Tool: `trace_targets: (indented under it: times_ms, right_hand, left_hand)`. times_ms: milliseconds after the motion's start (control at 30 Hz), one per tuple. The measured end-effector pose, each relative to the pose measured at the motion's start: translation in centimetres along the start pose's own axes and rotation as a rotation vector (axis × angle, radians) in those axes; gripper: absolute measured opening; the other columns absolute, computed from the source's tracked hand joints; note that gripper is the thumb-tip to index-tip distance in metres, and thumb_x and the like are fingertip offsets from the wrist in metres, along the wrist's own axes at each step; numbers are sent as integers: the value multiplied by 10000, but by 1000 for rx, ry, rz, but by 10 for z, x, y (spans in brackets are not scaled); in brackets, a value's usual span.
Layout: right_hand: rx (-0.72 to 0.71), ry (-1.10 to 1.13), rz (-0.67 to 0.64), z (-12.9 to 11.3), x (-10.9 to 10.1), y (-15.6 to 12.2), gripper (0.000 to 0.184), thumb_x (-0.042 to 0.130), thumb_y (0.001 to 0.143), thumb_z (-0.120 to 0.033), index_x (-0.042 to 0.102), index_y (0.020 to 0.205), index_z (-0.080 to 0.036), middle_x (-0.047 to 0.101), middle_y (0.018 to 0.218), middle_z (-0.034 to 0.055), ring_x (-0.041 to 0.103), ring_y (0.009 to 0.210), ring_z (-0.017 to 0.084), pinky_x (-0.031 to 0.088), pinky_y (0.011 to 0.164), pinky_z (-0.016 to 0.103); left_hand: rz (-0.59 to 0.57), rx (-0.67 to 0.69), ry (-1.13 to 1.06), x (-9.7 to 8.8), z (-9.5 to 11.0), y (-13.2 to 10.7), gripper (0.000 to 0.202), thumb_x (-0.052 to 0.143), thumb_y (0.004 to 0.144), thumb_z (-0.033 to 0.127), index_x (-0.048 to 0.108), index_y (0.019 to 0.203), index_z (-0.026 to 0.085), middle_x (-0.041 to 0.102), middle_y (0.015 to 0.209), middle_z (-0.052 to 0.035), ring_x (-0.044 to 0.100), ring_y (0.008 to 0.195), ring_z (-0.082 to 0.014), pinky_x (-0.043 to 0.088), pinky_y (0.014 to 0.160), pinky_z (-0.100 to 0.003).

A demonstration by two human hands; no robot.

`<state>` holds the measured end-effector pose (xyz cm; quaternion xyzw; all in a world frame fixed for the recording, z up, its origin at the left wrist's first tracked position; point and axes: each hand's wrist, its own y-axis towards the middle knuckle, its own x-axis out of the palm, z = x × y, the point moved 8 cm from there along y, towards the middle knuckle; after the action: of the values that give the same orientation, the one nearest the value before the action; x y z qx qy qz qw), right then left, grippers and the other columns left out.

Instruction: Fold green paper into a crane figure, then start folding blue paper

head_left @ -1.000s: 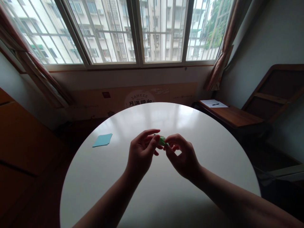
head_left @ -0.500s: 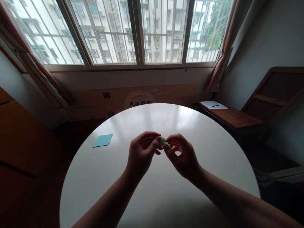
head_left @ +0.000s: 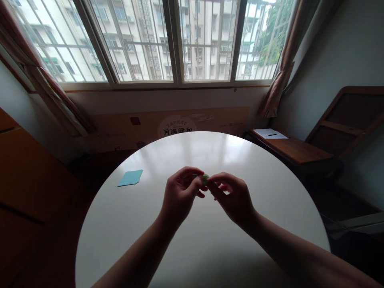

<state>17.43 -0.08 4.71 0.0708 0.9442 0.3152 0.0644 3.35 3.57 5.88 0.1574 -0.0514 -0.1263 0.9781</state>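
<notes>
Between my fingertips, above the middle of the white round table [head_left: 192, 248], is a small green folded piece [head_left: 205, 179] that looks like paper. My left hand [head_left: 181, 190] pinches its left side between thumb and fingers. From the right, my right hand [head_left: 235, 194] closes thumb and forefinger on its other end. Most of the piece is hidden by the fingers, so its shape does not show. A few light-blue paper squares [head_left: 130, 178] lie stacked, slightly askew, on the table to the left of my hands.
Beyond the table's far edge stands a printed cardboard panel [head_left: 120, 124] under the barred window [head_left: 204, 44]. At the right, a wooden chair [head_left: 309, 150] bears a white sheet [head_left: 267, 132] with a dark pen [head_left: 272, 135]. An orange-brown cabinet [head_left: 27, 172] is at the left.
My right thumb and fingertips have shifted slightly inward over the green piece, and less of it shows. The left hand keeps its pinch. The blue squares stay where they were.
</notes>
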Motion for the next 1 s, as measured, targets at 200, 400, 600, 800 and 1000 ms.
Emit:
trace_targets:
  times_ms: [200,400,600,800,1000]
  right_hand:
    - [-4,19,-5,2,1,-1,32,733,852,-205,741,881,-217,748,803,33,692,656,165,561,502,257]
    - [-11,11,5,1,-1,-1,38,716,857,-198,733,881,-222,745,807,30,691,651,165,574,513,267]
    - [25,28,14,7,0,-1,91,713,864,-235,699,953,-223,724,812,23,677,623,151,559,497,253]
    - [147,212,-19,16,8,-1,156,700,870,-282,656,1009,-226,692,805,9,653,599,144,533,431,232]
    - [224,328,-1,22,9,0,152,721,831,-283,651,946,-211,667,781,0,638,588,143,526,400,223]
  left_hand:
    - [3,-27,-40,0,-5,2,148,693,835,272,671,903,142,718,709,-13,680,569,-141,583,479,-229]
    - [22,-42,-49,-1,-5,3,130,644,824,225,675,912,134,723,738,-19,685,575,-146,590,483,-243]
    - [12,-19,-10,-1,-4,3,138,622,823,217,668,926,138,712,713,-12,678,553,-148,587,482,-254]
    - [-8,25,37,1,-3,3,134,615,835,207,669,942,146,710,710,-11,674,559,-148,584,510,-259]
    - [-40,46,112,1,-4,3,160,644,870,272,668,968,148,715,732,-23,668,585,-145,549,492,-230]
